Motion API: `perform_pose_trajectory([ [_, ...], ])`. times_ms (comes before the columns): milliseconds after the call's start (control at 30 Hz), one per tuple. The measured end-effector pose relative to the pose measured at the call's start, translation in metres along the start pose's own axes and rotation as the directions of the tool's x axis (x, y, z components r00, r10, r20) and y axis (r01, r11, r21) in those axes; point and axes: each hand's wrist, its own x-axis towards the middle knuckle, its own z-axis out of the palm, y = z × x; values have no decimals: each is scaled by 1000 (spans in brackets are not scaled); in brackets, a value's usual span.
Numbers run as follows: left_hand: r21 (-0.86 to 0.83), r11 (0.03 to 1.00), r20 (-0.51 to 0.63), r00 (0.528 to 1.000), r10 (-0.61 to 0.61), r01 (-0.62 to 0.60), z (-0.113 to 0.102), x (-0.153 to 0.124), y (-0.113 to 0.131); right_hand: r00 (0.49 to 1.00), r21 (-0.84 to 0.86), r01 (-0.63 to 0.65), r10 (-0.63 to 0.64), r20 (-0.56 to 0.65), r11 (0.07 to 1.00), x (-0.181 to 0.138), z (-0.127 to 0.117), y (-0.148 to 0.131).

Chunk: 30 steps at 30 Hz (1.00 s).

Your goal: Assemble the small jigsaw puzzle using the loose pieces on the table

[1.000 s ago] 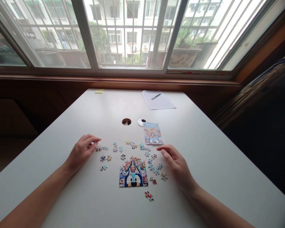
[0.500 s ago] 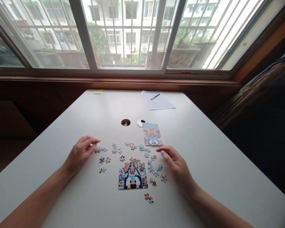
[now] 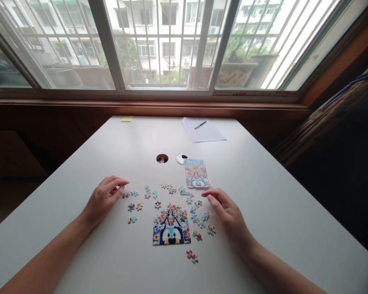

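A partly joined jigsaw puzzle [image 3: 171, 228] lies flat in front of me, showing a blue dog's face with small figures around it. Loose puzzle pieces [image 3: 194, 218] are scattered to its right, left and far side. My left hand [image 3: 106, 194] rests on the table at the left, fingers loosely stretched and apart, close to a few puzzle pieces [image 3: 130, 194]. On the other side, my right hand [image 3: 225, 212] lies with fingers slightly bent and holding nothing, just right of the pieces. The picture sheet [image 3: 198, 173] with the same dog lies beyond the right fingertips.
The white table [image 3: 88, 163] has a round cable hole [image 3: 162, 158] and a round cover [image 3: 182, 158] beside the picture sheet. Paper sheets [image 3: 204, 132] with a pen [image 3: 200, 125] lie at the far edge. A yellow sticky note [image 3: 126, 119] is at the far left.
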Motion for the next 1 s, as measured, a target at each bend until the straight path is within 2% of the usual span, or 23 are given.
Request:
perform_pose_trajectory([
  [1000,11,1000,10,1000,-7,7,0,0,-2,1000,-3,-3,3,6,1000,0,-1,3],
])
